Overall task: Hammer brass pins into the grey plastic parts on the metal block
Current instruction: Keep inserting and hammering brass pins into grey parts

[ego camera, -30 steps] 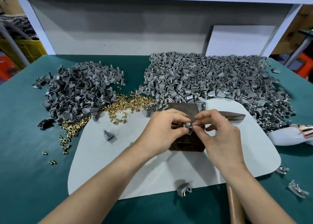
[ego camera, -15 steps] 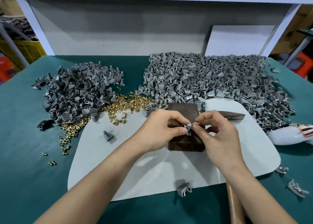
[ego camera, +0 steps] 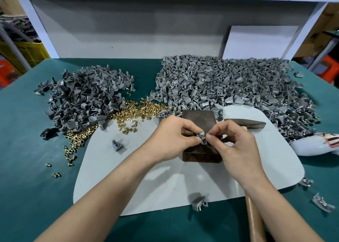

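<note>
Over the dark metal block (ego camera: pixel 199 118), my left hand (ego camera: pixel 172 137) pinches a small grey plastic part (ego camera: pixel 201 136). My right hand (ego camera: pixel 236 144) pinches a brass pin (ego camera: pixel 205 136) against that part. A hammer lies under my right arm: its dark head (ego camera: pixel 251 124) points right, and its wooden handle (ego camera: pixel 254 221) runs to the bottom edge. Loose brass pins (ego camera: pixel 135 111) lie heaped left of the block. A dark grey pile of parts (ego camera: pixel 86 98) sits at the left and a larger lighter pile (ego camera: pixel 229 87) at the back right.
A pale mat (ego camera: pixel 165 183) covers the green table (ego camera: pixel 27 186) under the block. Single grey parts lie on the mat (ego camera: pixel 118 145) and at its front edge (ego camera: pixel 199 203). A white object (ego camera: pixel 311 144) lies at the right. A grey back wall closes off the bench.
Both hands stay over the block with only small finger shifts as they work the pin and part together.
</note>
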### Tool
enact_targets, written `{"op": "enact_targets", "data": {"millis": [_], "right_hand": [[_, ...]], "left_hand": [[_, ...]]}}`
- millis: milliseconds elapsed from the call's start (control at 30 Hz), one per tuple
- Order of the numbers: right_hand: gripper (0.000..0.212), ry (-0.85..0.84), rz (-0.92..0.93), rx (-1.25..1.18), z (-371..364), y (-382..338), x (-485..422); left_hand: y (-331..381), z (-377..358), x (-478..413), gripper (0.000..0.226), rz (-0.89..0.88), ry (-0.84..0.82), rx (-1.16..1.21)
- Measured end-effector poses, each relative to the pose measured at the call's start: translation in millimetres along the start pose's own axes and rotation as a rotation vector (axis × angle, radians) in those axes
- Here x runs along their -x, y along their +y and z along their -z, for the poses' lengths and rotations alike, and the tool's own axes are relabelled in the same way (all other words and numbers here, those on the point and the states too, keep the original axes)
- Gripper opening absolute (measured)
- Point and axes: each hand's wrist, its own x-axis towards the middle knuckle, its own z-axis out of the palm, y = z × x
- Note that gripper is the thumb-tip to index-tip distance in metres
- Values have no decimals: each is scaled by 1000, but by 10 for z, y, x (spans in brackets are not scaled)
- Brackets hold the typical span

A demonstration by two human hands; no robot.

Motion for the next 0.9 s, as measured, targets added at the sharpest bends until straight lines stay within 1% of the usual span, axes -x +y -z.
{"op": "enact_targets", "data": {"millis": [233,433,633,800,900], "right_hand": [[29,-8,-4,-10,-5,-19,7],[26,-24,4,34,-2,-26,9],[29,-29,21,47,15,-10,-2],[29,-88,27,-31,47,-16,-53],[30,-115,20,-63,69,-6,-78]], "left_hand": [[5,0,0,18,19,8,17],[13,17,1,19,6,-4,-21],[10,24,2,19,-1,-8,-16],[8,38,2,18,-15,-23,24],[-4,38,-5,18,-45,-16,6]]}}
